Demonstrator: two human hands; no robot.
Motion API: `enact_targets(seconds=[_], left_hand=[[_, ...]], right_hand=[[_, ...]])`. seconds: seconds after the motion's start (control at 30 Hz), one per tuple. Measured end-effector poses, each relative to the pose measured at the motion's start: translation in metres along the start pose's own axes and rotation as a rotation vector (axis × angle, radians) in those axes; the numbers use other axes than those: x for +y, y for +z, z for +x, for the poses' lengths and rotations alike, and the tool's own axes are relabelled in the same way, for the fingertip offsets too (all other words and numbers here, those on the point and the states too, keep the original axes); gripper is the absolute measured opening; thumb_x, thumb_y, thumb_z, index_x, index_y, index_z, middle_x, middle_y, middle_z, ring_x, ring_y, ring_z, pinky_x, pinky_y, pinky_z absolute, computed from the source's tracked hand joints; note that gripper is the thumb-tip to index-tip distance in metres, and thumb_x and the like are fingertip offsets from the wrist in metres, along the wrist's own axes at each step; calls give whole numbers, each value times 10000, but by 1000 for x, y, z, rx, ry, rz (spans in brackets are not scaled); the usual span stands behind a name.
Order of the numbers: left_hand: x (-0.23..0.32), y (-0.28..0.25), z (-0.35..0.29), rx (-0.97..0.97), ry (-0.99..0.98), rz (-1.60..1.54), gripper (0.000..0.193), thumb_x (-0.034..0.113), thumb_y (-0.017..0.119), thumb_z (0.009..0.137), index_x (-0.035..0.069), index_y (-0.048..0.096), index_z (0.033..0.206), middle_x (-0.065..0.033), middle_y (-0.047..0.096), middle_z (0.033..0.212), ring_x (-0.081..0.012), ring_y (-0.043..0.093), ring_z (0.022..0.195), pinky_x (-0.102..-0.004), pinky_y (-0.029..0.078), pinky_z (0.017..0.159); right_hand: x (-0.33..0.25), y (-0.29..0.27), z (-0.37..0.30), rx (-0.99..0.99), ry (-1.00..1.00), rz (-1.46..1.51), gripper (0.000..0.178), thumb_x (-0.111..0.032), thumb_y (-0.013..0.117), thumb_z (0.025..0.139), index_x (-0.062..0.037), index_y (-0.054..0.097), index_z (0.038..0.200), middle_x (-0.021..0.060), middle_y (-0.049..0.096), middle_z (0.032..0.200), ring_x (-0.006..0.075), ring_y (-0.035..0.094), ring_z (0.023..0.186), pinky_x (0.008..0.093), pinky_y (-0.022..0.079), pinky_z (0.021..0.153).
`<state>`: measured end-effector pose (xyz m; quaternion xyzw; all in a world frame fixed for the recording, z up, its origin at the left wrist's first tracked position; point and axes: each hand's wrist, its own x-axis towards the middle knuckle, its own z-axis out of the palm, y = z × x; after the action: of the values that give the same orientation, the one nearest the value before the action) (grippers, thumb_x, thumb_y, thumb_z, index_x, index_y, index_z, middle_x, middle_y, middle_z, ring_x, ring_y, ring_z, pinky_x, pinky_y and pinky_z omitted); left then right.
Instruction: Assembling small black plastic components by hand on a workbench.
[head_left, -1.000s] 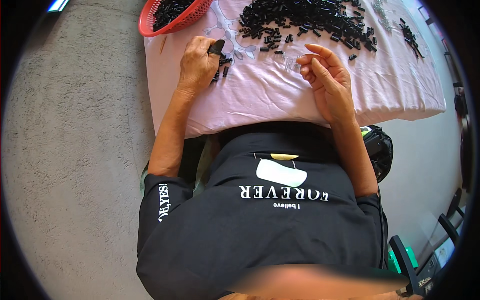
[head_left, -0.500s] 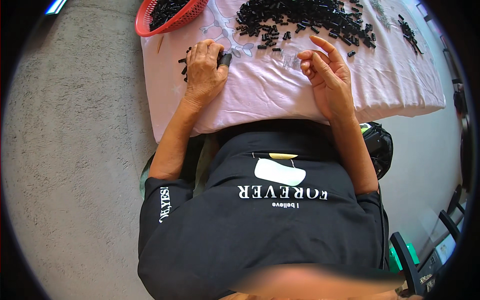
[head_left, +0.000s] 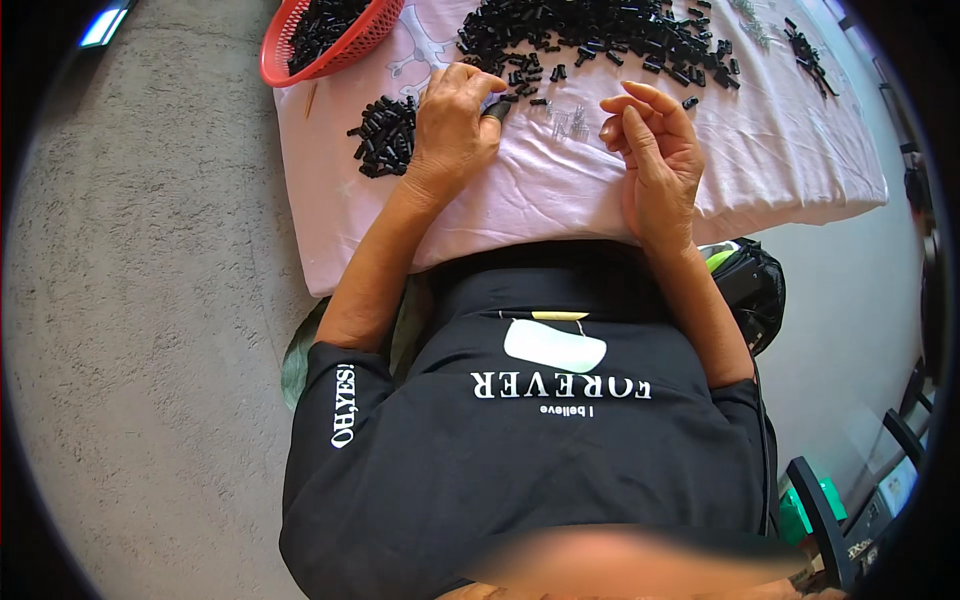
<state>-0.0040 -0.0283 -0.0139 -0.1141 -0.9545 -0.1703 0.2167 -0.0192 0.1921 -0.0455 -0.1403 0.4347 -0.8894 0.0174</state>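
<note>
My left hand (head_left: 458,122) is palm down over the pink cloth, between a small heap of short black tubular pieces (head_left: 387,138) and the near edge of a large black pile (head_left: 590,28). Its thumb wears a black finger cover, and a gap shows between thumb and forefinger beside a few loose black pieces. Further right, my right hand (head_left: 658,150) is raised at the table's near side, fingers curled and thumb against them. Whatever it pinches is too small or hidden to make out. Thin, silvery bits (head_left: 568,122) lie just left of it.
A red plastic basket (head_left: 375,32) full of black pieces stands at the far left, with a thin wooden stick (head_left: 311,100) beside it. At the far right lie slender black parts (head_left: 808,60) and more thin silvery bits (head_left: 750,20). A black bag (head_left: 755,295) sits below the table edge.
My left hand has moved right from above the small heap, which now shows, toward the large pile, and its thumb and forefinger have parted. The right hand has stayed nearly in place.
</note>
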Motion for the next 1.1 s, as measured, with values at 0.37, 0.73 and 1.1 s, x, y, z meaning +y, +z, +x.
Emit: enact_targets(seconds=[0.37,0.73,1.1], left_hand=[[25,-1,9,-43,-6,-116,230,-36,620,717,38,664,930,-93,618,921,-286,602,877,-377,487,809],[14,-1,16,-9,-19,-81,255,-83,558,712,20,623,936,-124,647,937,-289,643,873,-379,509,814],[11,-4,2,89,-102,-232,279,-97,545,709,24,654,936,-137,648,883,-316,642,828,-386,520,753]], right_hand=[[-2,1,2,33,5,-7,218,-45,570,977,-9,587,1191,96,687,1009,98,626,820,227,507,754],[-1,-1,2,-13,57,-39,240,-48,548,989,-10,577,1223,103,672,1046,102,614,850,240,496,796],[-1,1,3,-17,60,-25,213,-46,575,972,-2,592,1181,89,682,1007,104,635,838,236,523,767]])
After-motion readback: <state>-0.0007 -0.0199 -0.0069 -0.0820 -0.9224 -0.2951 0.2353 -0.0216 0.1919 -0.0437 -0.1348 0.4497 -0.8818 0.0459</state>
